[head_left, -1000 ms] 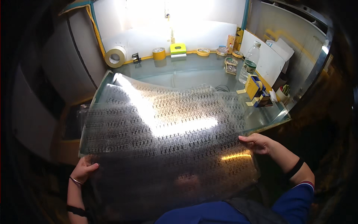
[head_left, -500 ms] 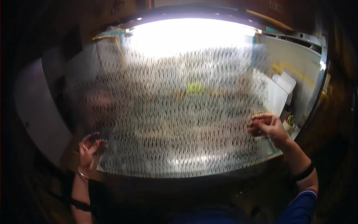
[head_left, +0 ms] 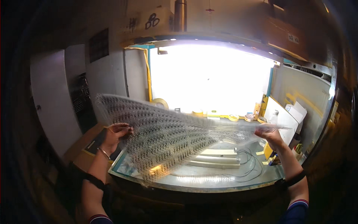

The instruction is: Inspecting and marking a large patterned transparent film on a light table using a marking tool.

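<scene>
A large see-through plastic sheet with rows of small dark printed marks hangs in the air above the worktable, twisted and sagging between my hands. My left hand is closed on its left side, partway along that edge. Over on the right, my right hand pinches the bunched, narrow end of the sheet, which is seen nearly edge-on there. The sheet's lower corner droops close to the table's front edge. Some of my fingertips are hidden behind the film or blurred.
Behind stands a bright light panel. The glass-topped worktable carries white tube lamps with a dark cable. Tape rolls and a clear bottle stand along the back. A shelf with cardboard boxes overhangs.
The sheet was spread broadly across the view; now it is lowered and twisted, uncovering the light panel and lamps. My left hand has moved up and rightward, and both hands still hold the sheet.
</scene>
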Demonstrator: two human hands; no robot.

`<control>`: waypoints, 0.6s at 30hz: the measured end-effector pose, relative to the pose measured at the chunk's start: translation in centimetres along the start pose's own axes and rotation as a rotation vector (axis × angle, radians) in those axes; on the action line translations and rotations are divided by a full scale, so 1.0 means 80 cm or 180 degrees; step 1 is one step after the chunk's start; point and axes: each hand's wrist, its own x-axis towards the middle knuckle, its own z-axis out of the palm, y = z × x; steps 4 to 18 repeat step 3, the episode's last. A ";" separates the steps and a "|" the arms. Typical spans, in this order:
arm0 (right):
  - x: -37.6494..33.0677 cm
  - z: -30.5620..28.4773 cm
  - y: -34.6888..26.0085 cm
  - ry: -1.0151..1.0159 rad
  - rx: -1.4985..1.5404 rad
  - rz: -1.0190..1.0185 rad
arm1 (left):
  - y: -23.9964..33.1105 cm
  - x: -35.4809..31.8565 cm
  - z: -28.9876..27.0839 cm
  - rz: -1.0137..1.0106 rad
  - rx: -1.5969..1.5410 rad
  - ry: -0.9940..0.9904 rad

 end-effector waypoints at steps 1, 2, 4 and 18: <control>0.008 -0.001 0.006 -0.0155 -0.0536 -0.0222 | -0.004 0.003 -0.001 0.0056 0.0013 0.0192; 0.015 0.002 0.007 -0.0015 -0.0239 -0.0291 | -0.006 0.005 -0.002 0.0114 0.0022 0.0383; 0.018 0.008 0.000 0.0124 0.0052 -0.0357 | -0.004 0.003 -0.007 0.0141 0.0020 0.0423; 0.018 0.008 0.000 0.0124 0.0052 -0.0357 | -0.004 0.003 -0.007 0.0141 0.0020 0.0423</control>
